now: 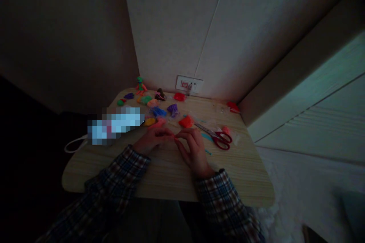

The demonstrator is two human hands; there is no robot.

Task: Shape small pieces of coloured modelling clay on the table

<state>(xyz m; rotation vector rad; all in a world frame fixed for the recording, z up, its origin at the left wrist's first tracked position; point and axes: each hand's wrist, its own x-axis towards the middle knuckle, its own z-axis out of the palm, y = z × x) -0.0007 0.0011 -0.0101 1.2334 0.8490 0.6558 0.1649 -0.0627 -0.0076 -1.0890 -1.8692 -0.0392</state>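
One green-and-pink figure [140, 86] stands already shaped at 11 o'clock from the hands, while a small reddish piece [175, 138], pinched between the fingertips of the left hand [152, 140] and right hand [195, 150], looks unfinished, and the coloured lumps [186, 122] from 10 to 1 o'clock seem largely unworked. Red-handled scissors [214, 134] lie at 3 o'clock on the pale wood-grain table [165, 182], which meets a dimly lit wall [171, 26] with a socket [185, 84] near 12 o'clock.
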